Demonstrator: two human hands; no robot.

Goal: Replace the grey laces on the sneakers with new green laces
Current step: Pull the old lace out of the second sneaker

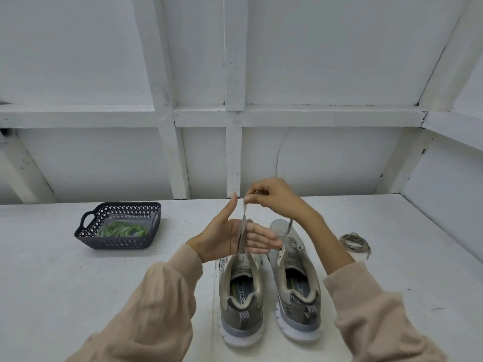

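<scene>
White worktable [78,283], sneakers [235,313] at 6 o'clock. Left hand [222,240] is flat with the grey lace [244,212] wound round its straight fingers. Right hand [274,197] pinches the lace's end just above, at 12. Green laces [120,229] sit in the basket [86,235] at 9, so left's closer.

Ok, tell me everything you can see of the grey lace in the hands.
The grey lace is flat and fabric-looking. It is wound in several loops round the straight fingers of the left hand, held thumb-up over the front of the left sneaker. From the loops one strand rises to the right hand, which pinches it at the fingertips. Whether the grey strand by the tongue of the right sneaker belongs to it I cannot tell.
</scene>
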